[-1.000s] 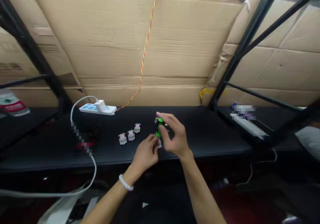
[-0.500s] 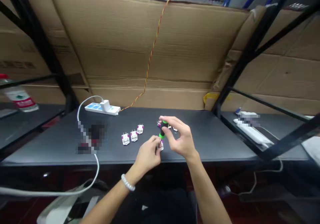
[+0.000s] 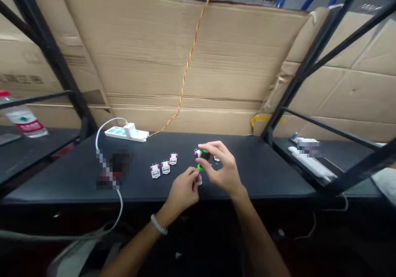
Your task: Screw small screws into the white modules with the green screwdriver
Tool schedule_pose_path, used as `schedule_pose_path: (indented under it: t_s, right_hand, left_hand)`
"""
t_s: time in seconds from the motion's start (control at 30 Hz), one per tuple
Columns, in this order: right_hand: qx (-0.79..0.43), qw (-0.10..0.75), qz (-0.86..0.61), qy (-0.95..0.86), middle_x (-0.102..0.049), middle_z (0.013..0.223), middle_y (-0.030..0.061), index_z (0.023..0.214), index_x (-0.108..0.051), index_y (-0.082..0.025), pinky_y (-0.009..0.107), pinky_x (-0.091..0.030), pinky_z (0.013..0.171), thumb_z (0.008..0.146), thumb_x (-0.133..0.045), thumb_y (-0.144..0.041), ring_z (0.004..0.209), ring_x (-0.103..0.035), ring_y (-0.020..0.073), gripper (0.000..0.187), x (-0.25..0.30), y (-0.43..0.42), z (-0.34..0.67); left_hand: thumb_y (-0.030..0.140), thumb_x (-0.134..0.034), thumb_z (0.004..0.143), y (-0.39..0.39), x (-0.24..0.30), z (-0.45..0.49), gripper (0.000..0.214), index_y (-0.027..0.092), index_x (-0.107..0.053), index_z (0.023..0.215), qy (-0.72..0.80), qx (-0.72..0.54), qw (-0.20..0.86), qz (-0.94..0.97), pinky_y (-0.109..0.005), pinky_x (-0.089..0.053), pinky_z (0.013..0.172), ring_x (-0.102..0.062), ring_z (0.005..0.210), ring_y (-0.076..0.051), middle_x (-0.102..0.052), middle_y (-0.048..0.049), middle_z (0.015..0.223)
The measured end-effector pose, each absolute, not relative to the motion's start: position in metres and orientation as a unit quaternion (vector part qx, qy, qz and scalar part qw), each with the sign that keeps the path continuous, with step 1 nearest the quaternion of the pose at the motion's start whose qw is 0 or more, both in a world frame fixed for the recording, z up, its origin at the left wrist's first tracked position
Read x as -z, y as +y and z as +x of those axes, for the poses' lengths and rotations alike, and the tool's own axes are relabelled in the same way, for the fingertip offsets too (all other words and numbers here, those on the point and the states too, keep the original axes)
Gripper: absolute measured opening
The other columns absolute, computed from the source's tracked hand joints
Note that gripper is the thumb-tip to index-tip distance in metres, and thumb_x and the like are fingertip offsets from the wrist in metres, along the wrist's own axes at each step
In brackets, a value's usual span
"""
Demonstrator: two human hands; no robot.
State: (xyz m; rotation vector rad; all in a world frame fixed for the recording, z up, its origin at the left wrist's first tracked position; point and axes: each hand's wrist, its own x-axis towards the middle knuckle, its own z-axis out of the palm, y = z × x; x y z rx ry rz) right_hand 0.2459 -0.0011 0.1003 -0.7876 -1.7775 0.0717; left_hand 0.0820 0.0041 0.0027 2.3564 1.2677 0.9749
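Since the previous picture, the thumb of the right hand [image 3: 225, 167] has been carried further across the green-and-black screwdriver [image 3: 204, 156], whose handle is pinched between thumb and fingers. The white-and-purple plug [image 3: 200, 180] is kept gripped by the left hand [image 3: 183, 189], below the screwdriver, near the front edge of the worktop [image 3: 266, 167]. A turn in progress is suggested; three matching units [image 3: 166, 167] have been left undisturbed.

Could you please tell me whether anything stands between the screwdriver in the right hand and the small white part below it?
Nothing visible does: the screwdriver, held in the right hand, points down toward the white part. The left hand is close beside and covers some of the part, so tip contact is hidden.
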Motion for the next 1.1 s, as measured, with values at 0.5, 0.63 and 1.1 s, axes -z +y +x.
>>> schedule_pose_path:
  t_s: [0.5,0.63,1.1]
  right_hand:
    - [-0.014,0.539,-0.372,-0.755,-0.063,0.108,0.0068,0.128,-0.072,-0.028,0.036,-0.062,0.083,0.097,-0.072,-0.028,0.088,-0.067,0.0188,0.032,-0.1014,0.0022,0.2475]
    - [-0.096,0.523,-0.316,-0.786,-0.068,0.132,0.0104,0.147,-0.06,-0.029,0.042,-0.06,0.102,0.103,-0.053,-0.017,0.116,-0.071,0.0225,0.046,-0.1053,-0.0003,0.252]
    - [-0.134,0.514,-0.284,-0.798,-0.073,0.131,0.0094,0.145,-0.063,-0.029,0.039,-0.061,0.101,0.103,-0.058,-0.019,0.113,-0.073,0.0214,0.043,-0.1071,0.0024,0.252]
  left_hand:
    - [0.005,-0.054,0.089,0.0029,-0.0046,0.0825,0.02,0.023,-0.06,0.094,0.443,-0.33,0.158,0.818,-0.031,-0.052,0.083,-0.068,0.092,-0.02,-0.067,-0.0041,0.106]
    - [0.004,-0.055,0.087,0.0026,-0.0058,0.0822,0.021,0.023,-0.06,0.094,0.439,-0.33,0.156,0.821,-0.031,-0.052,0.083,-0.067,0.091,-0.021,-0.067,-0.0043,0.106]
    - [0.005,-0.055,0.088,0.0032,-0.0053,0.0826,0.019,0.023,-0.061,0.092,0.447,-0.32,0.149,0.822,-0.032,-0.052,0.081,-0.068,0.091,-0.021,-0.069,-0.0053,0.105]
